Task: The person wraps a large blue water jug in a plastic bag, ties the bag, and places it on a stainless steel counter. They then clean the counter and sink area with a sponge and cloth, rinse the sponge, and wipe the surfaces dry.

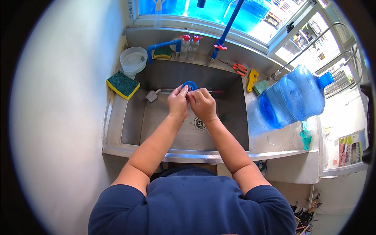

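**Both hands on a blue ring over the sink**

Nearest to me is my own dark blue shirt (pixel 192 207), filling the lower edge; from it my 2 bare forearms run up and meet over the steel sink (pixel 156 117); my left hand (pixel 178 102) and right hand (pixel 202 103) sit side by side, touching, above the basin and just short of the drain (pixel 199 123); each grip is pressed together, fingertips pinching the small blue ring (pixel 190 84), which stands up between the 2 hands near the back wall of the sink; whether it is a cap or a seal I cannot tell.

Behind the ring a thin rod with a white head (pixel 152 96) lies across the basin floor; on the left rim rests a green and yellow sponge (pixel 123 84), and just beyond it stands a white round tub (pixel 133 59); a blue tap pipe (pixel 162 45) bends over the back left corner, with a second green sponge (pixel 162 52) beside it and 2 clear bottles with red tops (pixel 188 46) next to that; a blue pipe with a red valve (pixel 220 46) comes down at the back.

On the table to my right lie orange-handled scissors (pixel 239 69), a yellow tool (pixel 252 79) and a pale green pad (pixel 260 87); a large blue water jug (pixel 293 98) lies on its side there, well apart from my hands; a teal scrap (pixel 306 137) sits near the table's front edge.
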